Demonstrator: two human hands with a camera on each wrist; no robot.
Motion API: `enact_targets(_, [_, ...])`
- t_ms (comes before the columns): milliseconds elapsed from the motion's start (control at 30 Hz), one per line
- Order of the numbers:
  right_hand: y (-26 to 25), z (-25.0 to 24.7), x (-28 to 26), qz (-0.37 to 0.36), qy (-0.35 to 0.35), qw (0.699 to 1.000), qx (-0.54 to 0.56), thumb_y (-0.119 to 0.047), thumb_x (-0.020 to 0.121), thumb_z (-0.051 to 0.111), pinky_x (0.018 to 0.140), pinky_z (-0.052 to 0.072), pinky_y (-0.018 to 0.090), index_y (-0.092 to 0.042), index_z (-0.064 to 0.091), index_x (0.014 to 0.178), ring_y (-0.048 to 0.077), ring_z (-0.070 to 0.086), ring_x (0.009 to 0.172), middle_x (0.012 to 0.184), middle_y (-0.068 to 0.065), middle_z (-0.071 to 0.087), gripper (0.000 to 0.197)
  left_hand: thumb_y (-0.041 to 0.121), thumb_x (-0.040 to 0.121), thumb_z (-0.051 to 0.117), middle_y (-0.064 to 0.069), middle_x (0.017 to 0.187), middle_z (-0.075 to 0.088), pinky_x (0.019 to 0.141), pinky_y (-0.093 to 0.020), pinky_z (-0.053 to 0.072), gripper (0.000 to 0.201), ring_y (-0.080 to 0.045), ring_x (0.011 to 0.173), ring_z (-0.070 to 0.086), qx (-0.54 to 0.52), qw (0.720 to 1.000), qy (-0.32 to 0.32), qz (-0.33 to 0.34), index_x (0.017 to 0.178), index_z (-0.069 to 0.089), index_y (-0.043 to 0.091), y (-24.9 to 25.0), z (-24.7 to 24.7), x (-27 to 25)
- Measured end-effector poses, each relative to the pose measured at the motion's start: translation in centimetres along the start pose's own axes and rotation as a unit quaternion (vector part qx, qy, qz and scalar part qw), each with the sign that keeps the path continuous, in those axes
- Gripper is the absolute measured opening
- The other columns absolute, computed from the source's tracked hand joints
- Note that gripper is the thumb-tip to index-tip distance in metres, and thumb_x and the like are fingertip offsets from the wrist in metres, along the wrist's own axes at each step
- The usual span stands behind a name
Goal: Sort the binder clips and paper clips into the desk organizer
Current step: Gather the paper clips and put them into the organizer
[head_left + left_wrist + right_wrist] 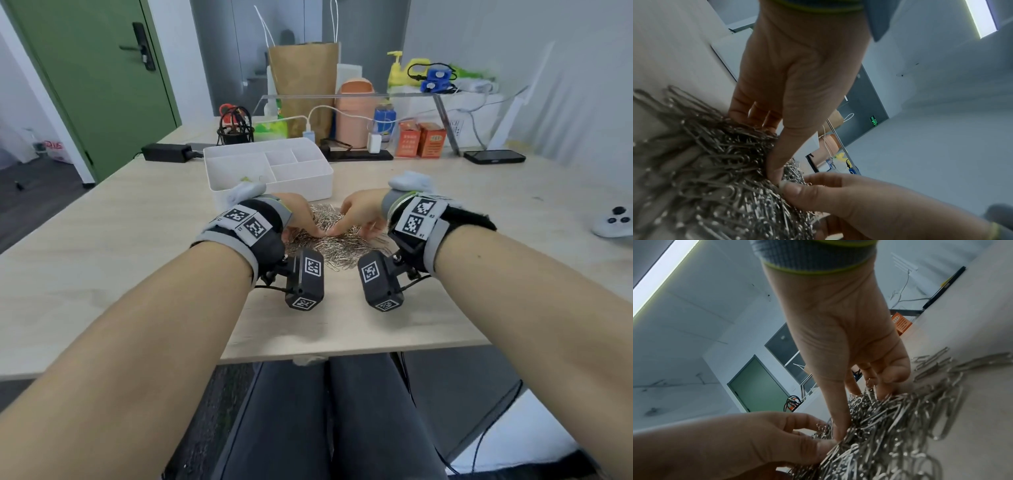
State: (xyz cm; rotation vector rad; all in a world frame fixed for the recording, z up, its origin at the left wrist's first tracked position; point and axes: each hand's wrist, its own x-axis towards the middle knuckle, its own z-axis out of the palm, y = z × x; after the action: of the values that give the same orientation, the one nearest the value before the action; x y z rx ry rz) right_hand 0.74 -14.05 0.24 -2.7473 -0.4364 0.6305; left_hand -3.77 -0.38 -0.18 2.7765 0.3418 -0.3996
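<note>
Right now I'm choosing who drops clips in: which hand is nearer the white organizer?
Left. The left hand sits just below the organizer's front wall; the right hand is off its corner.

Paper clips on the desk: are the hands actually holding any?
Cannot be told. Both hands have fingertips dug into the paper clip pile; none is clearly lifted.
</note>
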Motion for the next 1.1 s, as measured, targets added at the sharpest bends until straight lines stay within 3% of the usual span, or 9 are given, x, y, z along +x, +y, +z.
enact_targets(167, [-0.1,0.0,0.3,-0.012,0.007,0.999,0.043,-0.032,0.077,0.076,0.074,0.056,0.036,-0.005,0.042,0.135,0.019,0.062,0.074,0.083,0.007,0.058,0.072,0.031,0.080,0.075,-0.011,0.118,0.062,0.098,-0.037,0.051,0.052,-0.024,0.098,0.061,-0.044,0.998,0.015,0.037,0.124,0.058,0.011,0.1,-0.1,0.2])
enact_targets(333, [-0.2,-0.1,0.3,-0.030,-0.019,0.998,0.052,-0.029,0.077,0.076,0.060,0.057,0.030,-0.014,0.034,0.141,0.018,0.062,0.074,0.113,0.013,0.057,0.078,0.028,0.080,0.075,-0.010,0.129,0.056,0.099,-0.039,0.050,0.063,-0.026,0.113,0.059,-0.062,0.996,0.030,0.048,0.136,0.049,0.015,0.0,0.0,0.7])
enact_targets(400, [-0.2,-0.2,0.3,-0.044,-0.016,0.998,0.051,-0.028,0.078,0.075,0.062,0.057,0.031,-0.015,0.036,0.142,0.017,0.062,0.071,0.124,0.015,0.054,0.076,0.026,0.081,0.074,-0.012,0.121,0.060,0.098,-0.038,0.051,0.053,-0.027,0.110,0.060,-0.067,0.995,0.031,0.059,0.130,0.055,0.018,0.0,0.0,0.8])
enact_targets(567, [0.2,-0.3,0.8,-0.058,0.006,0.994,0.098,-0.022,0.076,0.078,0.066,0.057,0.033,-0.012,0.051,0.122,0.017,0.063,0.060,0.083,0.008,0.062,0.054,0.021,0.078,0.077,-0.008,0.098,0.061,0.084,-0.033,0.055,0.034,-0.022,0.082,0.057,-0.110,0.989,0.058,0.076,0.110,0.066,0.017,-0.5,0.0,1.3])
enact_targets(700, [0.3,-0.6,1.3,-0.068,0.016,0.987,0.143,-0.011,0.076,0.077,0.066,0.060,0.036,-0.009,0.055,0.100,0.021,0.068,0.059,0.077,0.015,0.066,0.034,0.016,0.077,0.078,-0.003,0.090,0.059,0.069,-0.027,0.056,0.024,-0.017,0.076,0.058,-0.161,0.980,0.076,0.091,0.099,0.068,0.017,-0.6,0.0,1.5])
enact_targets(767, [0.3,-0.8,1.5,-0.081,0.032,0.982,0.165,-0.004,0.077,0.074,0.059,0.061,0.033,-0.008,0.056,0.088,0.018,0.069,0.054,0.074,0.014,0.066,0.022,0.015,0.078,0.077,-0.006,0.090,0.061,0.076,-0.033,0.059,0.024,-0.020,0.080,0.060,-0.181,0.975,0.082,0.098,0.100,0.067,0.013,-0.4,-0.1,1.5])
enact_targets(867, [0.2,-0.9,1.7,-0.084,0.029,0.979,0.184,0.000,0.078,0.073,0.057,0.060,0.032,-0.004,0.058,0.100,0.019,0.069,0.057,0.073,0.013,0.066,0.027,0.015,0.079,0.076,-0.005,0.083,0.064,0.073,-0.031,0.059,0.025,-0.019,0.073,0.062,-0.192,0.973,0.084,0.096,0.102,0.069,0.008,-0.6,0.0,1.8])
enact_targets(1000, [-0.2,-0.5,1.8,-0.077,0.002,0.987,0.144,-0.008,0.073,0.078,0.072,0.060,0.036,-0.010,0.058,0.112,0.022,0.069,0.072,0.089,0.009,0.064,0.043,0.015,0.081,0.074,0.002,0.070,0.058,0.045,-0.011,0.051,0.020,-0.010,0.057,0.056,-0.189,0.976,0.067,0.082,0.100,0.069,0.013,-0.7,0.1,1.7])
enact_targets(1100, [-0.5,-0.6,2.0,-0.087,0.019,0.983,0.163,-0.002,0.074,0.076,0.070,0.060,0.034,-0.002,0.060,0.105,0.023,0.068,0.069,0.080,0.008,0.063,0.036,0.010,0.079,0.076,-0.003,0.073,0.063,0.048,-0.016,0.056,0.016,-0.014,0.061,0.062,-0.202,0.976,0.042,0.073,0.092,0.067,0.010,-0.8,-0.4,1.6])
